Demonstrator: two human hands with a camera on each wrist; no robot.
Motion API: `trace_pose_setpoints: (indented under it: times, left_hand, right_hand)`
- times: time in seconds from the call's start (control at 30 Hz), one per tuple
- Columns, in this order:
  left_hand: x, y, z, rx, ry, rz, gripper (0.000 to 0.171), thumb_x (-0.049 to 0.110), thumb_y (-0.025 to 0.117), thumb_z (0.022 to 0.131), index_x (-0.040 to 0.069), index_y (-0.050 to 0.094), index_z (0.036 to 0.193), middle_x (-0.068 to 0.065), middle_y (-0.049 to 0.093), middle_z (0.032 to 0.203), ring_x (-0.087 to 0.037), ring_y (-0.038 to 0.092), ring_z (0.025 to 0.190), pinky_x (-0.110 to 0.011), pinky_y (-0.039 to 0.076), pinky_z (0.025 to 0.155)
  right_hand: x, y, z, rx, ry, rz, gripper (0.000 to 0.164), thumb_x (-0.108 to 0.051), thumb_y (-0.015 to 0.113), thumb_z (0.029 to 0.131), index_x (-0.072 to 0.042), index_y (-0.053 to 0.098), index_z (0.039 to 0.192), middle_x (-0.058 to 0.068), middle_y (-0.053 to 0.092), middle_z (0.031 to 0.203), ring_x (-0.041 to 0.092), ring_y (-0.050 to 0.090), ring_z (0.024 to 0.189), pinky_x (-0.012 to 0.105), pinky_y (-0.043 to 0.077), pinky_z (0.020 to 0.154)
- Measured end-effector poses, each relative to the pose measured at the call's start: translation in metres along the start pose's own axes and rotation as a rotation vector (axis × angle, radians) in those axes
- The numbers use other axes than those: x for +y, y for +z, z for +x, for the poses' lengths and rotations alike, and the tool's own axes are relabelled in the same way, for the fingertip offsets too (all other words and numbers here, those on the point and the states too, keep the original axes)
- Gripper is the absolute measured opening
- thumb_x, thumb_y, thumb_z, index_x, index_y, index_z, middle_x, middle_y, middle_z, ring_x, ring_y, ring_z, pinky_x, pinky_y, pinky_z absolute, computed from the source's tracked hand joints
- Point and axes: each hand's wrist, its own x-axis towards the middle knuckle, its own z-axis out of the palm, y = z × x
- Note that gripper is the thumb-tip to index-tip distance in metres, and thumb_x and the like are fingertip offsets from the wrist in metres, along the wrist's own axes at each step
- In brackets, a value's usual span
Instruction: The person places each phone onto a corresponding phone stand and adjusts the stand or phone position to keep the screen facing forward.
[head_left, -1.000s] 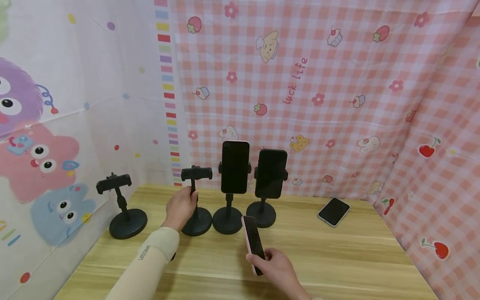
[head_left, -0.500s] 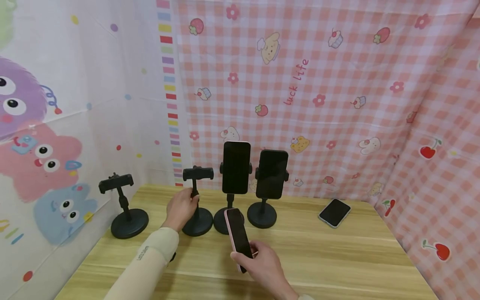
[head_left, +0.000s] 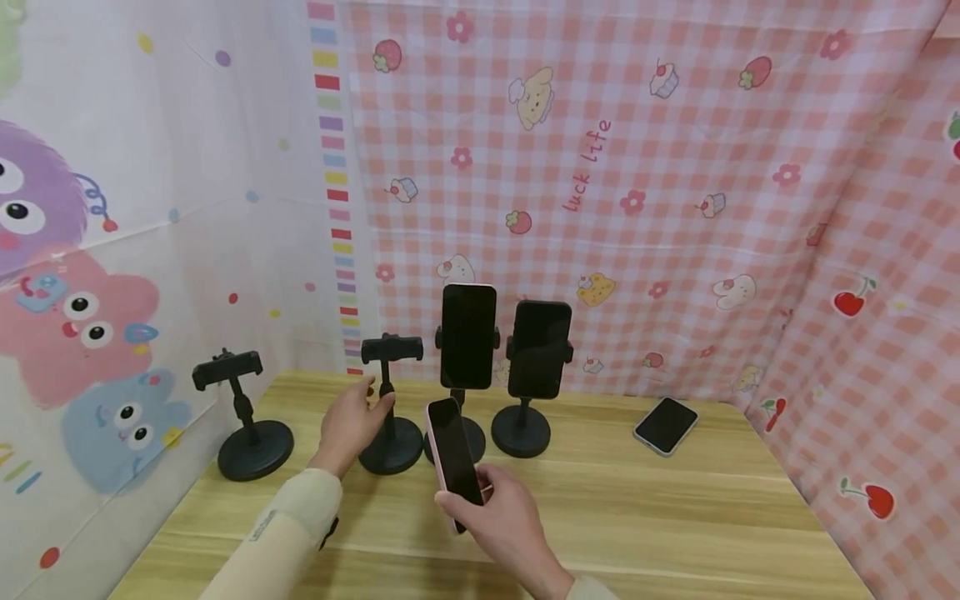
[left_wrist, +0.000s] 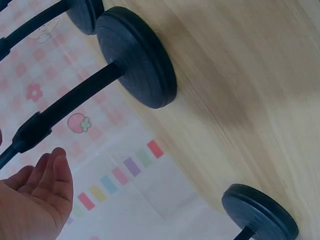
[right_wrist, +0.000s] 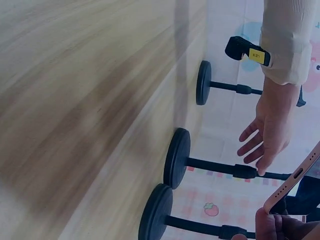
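My right hand [head_left: 510, 518] grips a pink-edged phone [head_left: 453, 458] by its lower end, dark screen up and tilted. In the right wrist view the phone's edge [right_wrist: 296, 176] shows at the right border. My left hand [head_left: 351, 427] is beside the post of a black phone stand [head_left: 392, 446] with a vacant clamp [head_left: 392, 349]. Its fingers [left_wrist: 59, 175] are spread loosely around no object, and the thumb is near the post. To the right, two similar stands hold upright phones, a taller one [head_left: 468, 336] and a shorter one [head_left: 539, 350].
Another black stand [head_left: 255, 450] with a vacant clamp stands at the table's left. A phone [head_left: 666, 426] lies flat at the back right of the wooden table [head_left: 675, 525]. Patterned cloth [head_left: 712, 150] hangs behind and at both sides.
My left hand has let go of the stand's post, its fingers loosening and drawing slightly left. The right hand has carried the pink-edged phone left and slightly up, toward that stand.
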Motion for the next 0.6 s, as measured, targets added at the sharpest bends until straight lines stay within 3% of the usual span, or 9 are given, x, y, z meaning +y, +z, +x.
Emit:
trace_pose_setpoints:
  times: [0.13, 0.27, 0.43, 0.6]
  left_hand:
    - [0.003, -0.009, -0.001, 0.027, -0.009, -0.067, 0.065, 0.041, 0.054, 0.095, 0.0, 0.039, 0.143, -0.026, 0.058, 0.126, -0.038, 0.06, 0.102, -0.058, 0.05, 0.082]
    - [0.007, -0.016, 0.0, 0.072, 0.003, -0.136, 0.062, 0.042, 0.056, 0.094, 0.005, 0.042, 0.142, -0.022, 0.056, 0.127, -0.036, 0.057, 0.107, -0.058, 0.048, 0.085]
    - [0.011, -0.025, -0.001, 0.133, 0.049, -0.205, 0.064, 0.043, 0.06, 0.091, 0.01, 0.041, 0.143, -0.02, 0.057, 0.126, -0.034, 0.055, 0.11, -0.058, 0.047, 0.088]
    - [0.017, -0.037, -0.002, 0.175, 0.125, -0.273, 0.071, 0.04, 0.063, 0.09, 0.007, 0.035, 0.146, -0.021, 0.054, 0.129, -0.034, 0.054, 0.111, -0.055, 0.049, 0.086]
  right_hand:
    - [-0.004, 0.0, 0.001, 0.009, -0.014, -0.003, 0.069, -0.065, 0.067, 0.072, -0.009, 0.065, 0.112, 0.004, 0.061, 0.091, 0.016, 0.054, 0.076, 0.037, 0.05, 0.068]
    - [-0.007, 0.0, 0.004, 0.018, -0.017, -0.014, 0.071, -0.066, 0.067, 0.071, -0.009, 0.065, 0.113, 0.004, 0.059, 0.092, 0.016, 0.054, 0.077, 0.037, 0.05, 0.068]
    - [-0.011, 0.002, 0.007, 0.021, -0.026, -0.01, 0.073, -0.067, 0.067, 0.07, -0.01, 0.064, 0.115, 0.004, 0.06, 0.092, 0.017, 0.054, 0.078, 0.037, 0.05, 0.069]
    - [-0.016, 0.002, 0.009, 0.028, -0.046, -0.001, 0.071, -0.068, 0.066, 0.071, -0.012, 0.064, 0.116, 0.003, 0.058, 0.093, 0.017, 0.053, 0.079, 0.036, 0.049, 0.07]
